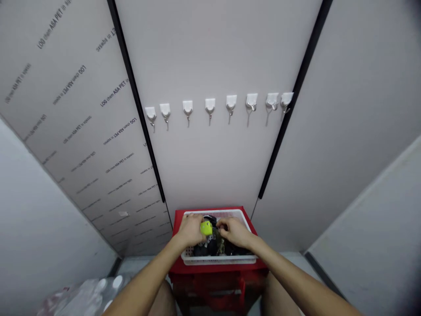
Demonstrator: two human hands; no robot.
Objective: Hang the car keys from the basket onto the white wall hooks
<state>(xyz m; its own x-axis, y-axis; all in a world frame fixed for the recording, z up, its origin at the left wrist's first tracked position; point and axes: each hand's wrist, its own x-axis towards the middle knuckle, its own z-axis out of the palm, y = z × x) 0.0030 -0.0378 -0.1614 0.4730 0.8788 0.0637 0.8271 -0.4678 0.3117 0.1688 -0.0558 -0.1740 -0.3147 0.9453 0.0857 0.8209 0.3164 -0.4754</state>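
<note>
A white plastic basket [221,260] holds a jumble of mostly dark items [210,245], too small and crowded to name. My left hand [190,229] reaches over the basket's left side, its fingers closed on a bright yellow-green object [206,228] with a rounded end; its kind is unclear. On the right, my right hand [234,232] is over the contents with its fingers curled and pinched together near the dark items. Whatever lies between those fingertips is too small to tell.
Under the basket is a red cloth-covered stand or box [217,274]. Behind it rises a white wall panel [210,166] with a row of several adhesive hooks [210,105] and black vertical strips. Clear bottles with white caps [101,287] stand in plastic wrap at lower left.
</note>
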